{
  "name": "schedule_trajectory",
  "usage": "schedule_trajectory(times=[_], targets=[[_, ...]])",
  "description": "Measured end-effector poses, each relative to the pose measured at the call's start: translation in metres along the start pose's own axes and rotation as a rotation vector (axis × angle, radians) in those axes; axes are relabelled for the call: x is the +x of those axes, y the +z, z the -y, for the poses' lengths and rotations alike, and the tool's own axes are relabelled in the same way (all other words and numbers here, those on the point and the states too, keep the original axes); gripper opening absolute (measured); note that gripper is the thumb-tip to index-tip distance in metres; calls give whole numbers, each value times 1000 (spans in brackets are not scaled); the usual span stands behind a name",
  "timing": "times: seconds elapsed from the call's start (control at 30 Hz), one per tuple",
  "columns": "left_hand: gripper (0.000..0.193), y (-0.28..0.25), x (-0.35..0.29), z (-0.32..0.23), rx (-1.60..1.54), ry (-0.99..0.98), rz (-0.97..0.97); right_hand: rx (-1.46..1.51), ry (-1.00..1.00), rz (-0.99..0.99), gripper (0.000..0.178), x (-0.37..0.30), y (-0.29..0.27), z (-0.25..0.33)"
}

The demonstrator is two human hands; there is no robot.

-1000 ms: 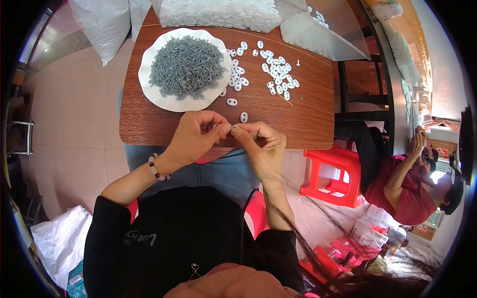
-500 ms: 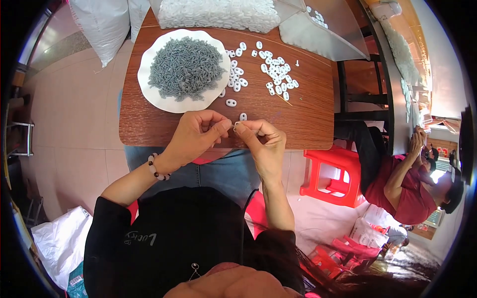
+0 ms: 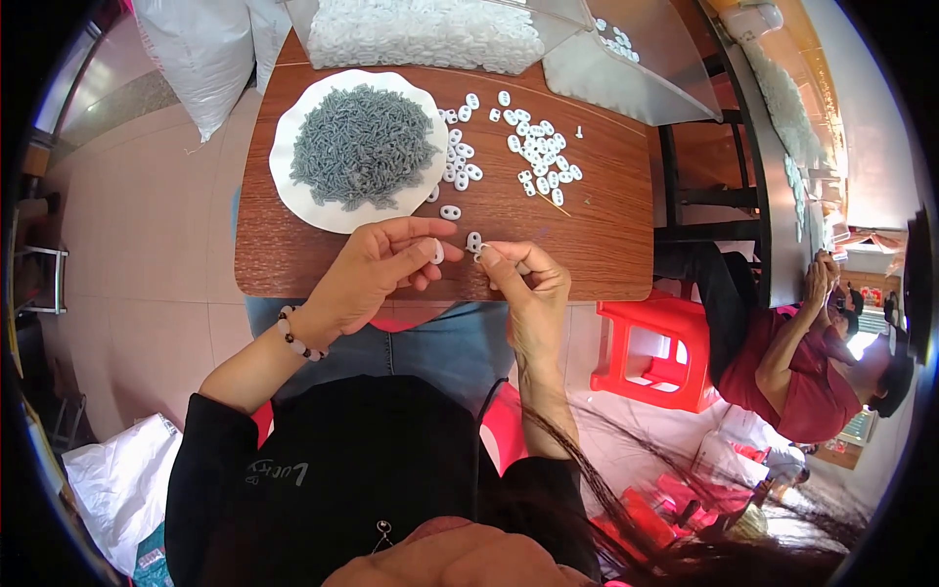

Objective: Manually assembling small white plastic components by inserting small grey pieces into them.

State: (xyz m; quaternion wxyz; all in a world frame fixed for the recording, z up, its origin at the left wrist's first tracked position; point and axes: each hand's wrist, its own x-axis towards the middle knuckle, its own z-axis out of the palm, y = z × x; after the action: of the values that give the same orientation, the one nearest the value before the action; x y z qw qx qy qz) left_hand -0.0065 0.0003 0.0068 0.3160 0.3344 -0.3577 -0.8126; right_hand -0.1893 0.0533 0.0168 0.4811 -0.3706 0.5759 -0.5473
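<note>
Between the thumb and fingers of my left hand (image 3: 377, 269) is a small white oval piece (image 3: 437, 251). My right hand (image 3: 528, 284) is pinched closed at the table's near edge; a bit of white shows at its fingertips, too small to make out. Right by those fingertips lies a white two-holed oval piece (image 3: 474, 240). Another such piece (image 3: 450, 212) rests farther off, to its left. Beyond my left hand stands a white wavy-rimmed plate (image 3: 284, 161), heaped with small grey-blue, rod-like parts (image 3: 362, 147).
Two loose groups of white oval pieces (image 3: 540, 149) lie on the brown wooden table (image 3: 611, 225). Along its far edge stands a clear bin full of white pieces (image 3: 421, 34). A red stool (image 3: 653, 352) is at the right, near a seated person in dark red (image 3: 812, 382).
My hands have moved apart, the left one drawing back leftward with the white oval piece now showing in its fingers. The right hand stays close to the lone piece on the table.
</note>
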Motion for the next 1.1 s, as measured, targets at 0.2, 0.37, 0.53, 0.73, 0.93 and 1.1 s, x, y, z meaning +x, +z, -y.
schedule_trajectory(times=[0.2, 0.37, 0.53, 0.73, 0.93, 1.1], targets=[[24, 0, 1, 10, -186, -48, 45, 247, 102, 3, 9, -7, -3, 3], [23, 3, 2, 20, -259, -30, 66, 362, 129, 105, 10, -12, -3, -1], [25, 6, 0, 21, -245, -89, 43, 315, 78, 97, 10, -14, -4, 3], [28, 4, -1, 17, -274, -80, 76, 233, 17, 65, 10, -15, -5, 7], [27, 10, -2, 14, -270, -99, -3, 240, 28, 83, 10, -15, -1, 8], [27, 7, -2, 14, -269, -92, -10, 177, 19, 77, 9, -15, -3, 7]])
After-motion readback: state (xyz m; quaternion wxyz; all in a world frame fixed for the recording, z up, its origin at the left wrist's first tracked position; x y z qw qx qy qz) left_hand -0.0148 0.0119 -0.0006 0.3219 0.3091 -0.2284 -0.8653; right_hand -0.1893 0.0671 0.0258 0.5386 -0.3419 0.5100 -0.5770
